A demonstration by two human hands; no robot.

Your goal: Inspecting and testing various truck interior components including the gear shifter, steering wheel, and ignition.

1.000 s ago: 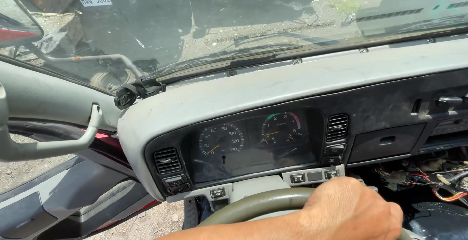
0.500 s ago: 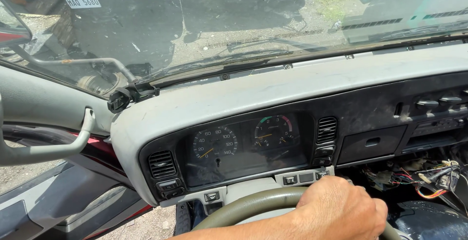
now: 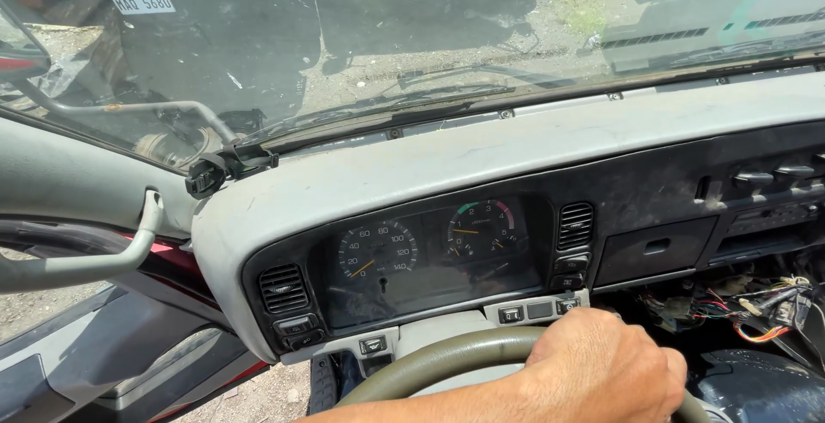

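My left hand (image 3: 601,373) is closed over the top of an olive-grey steering wheel (image 3: 430,363) at the bottom of the head view, and my forearm comes in from the lower left. Just beyond the wheel is the instrument cluster (image 3: 430,251), with a speedometer and a smaller gauge behind a dusty cover. Small black switches (image 3: 537,310) sit below it, close to my knuckles. My right hand is out of sight.
A grey dashboard top (image 3: 516,152) runs under the windscreen (image 3: 387,36). A grey grab handle (image 3: 94,255) and the open door (image 3: 129,363) are on the left. Loose coloured wires (image 3: 748,307) hang from an opened panel on the right. Another vehicle stands outside.
The view has drifted slightly, so the dashboard sits a little further left. My hand has stayed gripped on the steering wheel.
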